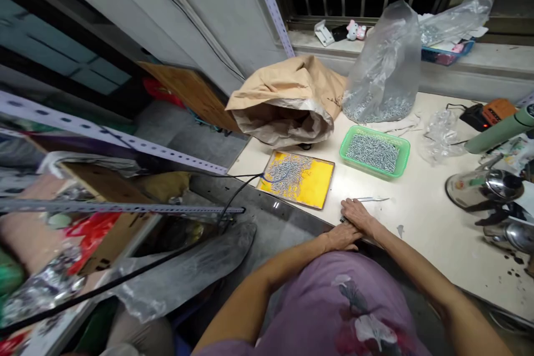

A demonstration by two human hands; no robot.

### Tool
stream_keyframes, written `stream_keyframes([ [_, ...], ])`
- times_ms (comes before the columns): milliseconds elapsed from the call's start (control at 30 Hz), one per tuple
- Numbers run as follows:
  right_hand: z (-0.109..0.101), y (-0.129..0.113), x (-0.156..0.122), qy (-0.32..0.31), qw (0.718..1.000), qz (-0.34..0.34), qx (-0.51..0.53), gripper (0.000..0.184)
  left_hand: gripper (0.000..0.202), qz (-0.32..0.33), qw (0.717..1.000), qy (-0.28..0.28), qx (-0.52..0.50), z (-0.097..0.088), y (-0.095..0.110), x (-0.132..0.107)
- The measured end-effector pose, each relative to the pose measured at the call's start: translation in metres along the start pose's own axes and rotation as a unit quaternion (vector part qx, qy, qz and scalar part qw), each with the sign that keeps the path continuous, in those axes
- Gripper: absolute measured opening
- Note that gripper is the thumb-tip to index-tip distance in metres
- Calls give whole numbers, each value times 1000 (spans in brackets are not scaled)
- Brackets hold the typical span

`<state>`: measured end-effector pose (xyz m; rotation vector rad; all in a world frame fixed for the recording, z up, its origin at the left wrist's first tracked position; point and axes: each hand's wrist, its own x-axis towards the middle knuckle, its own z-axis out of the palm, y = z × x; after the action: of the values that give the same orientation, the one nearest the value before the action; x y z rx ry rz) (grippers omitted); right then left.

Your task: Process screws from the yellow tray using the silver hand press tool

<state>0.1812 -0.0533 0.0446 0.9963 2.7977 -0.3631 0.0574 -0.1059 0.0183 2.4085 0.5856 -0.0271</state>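
Note:
My left hand (342, 237) rests at the table's front edge, fingers stretched toward my other hand and partly covered by it. Lying over the edge, my right hand (357, 216) touches the left one; its fingers are loosely apart. A small dark thing shows under its fingertips, too small to name. Just beyond my right hand, a pair of thin metal tweezers (373, 199) lies on the table. A yellow tray (319, 181) with many small silvery screw-like pieces (287, 175) is left of the hands. Farther back, a green plastic basket (404, 158) holds more metal pieces.
An open brown paper sack (287, 86) and a clear plastic bag (384, 67) of metal pieces stand at the back. Metal pots (479, 186), a green cylinder (500, 130) and an orange-black device (496, 111) are right. A perforated metal rack (125, 142) and cables are left.

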Motion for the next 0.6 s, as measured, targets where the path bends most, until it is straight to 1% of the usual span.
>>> stream_keyframes([
  [133, -2, 1, 8, -16, 998, -49, -21, 18, 57, -3, 1000, -20, 11, -8, -2, -5],
  [200, -2, 3, 11, -18, 999, -49, -8, 17, 54, 6, 1000, -18, 16, -10, -2, -7],
  [267, -4, 3, 14, -6, 1000, -22, 22, 16, 43, 19, 1000, 2, 21, -11, -4, -13],
  [300, -8, 3, 16, 10, 999, 2, 40, 15, 35, 21, 999, 18, 23, -12, -7, -18],
  [367, -22, 7, 21, 73, 992, 58, 80, 18, 25, 3, 998, 53, 27, -18, -18, -34],
  [433, -45, 18, 25, 165, 972, 120, 117, 23, 23, -61, 993, 90, 36, -33, -38, -51],
  [467, -59, 26, 26, 212, 956, 152, 134, 25, 24, -127, 984, 113, 47, -43, -50, -59],
  [500, -73, 36, 26, 257, 936, 192, 145, 26, 25, -201, 968, 140, 62, -56, -65, -66],
  [533, -88, 47, 25, 294, 916, 233, 144, 26, 26, -275, 944, 168, 73, -69, -79, -70],
  [600, -110, 68, 19, 343, 878, 307, 130, 31, 25, -393, 890, 212, 88, -97, -107, -74],
])
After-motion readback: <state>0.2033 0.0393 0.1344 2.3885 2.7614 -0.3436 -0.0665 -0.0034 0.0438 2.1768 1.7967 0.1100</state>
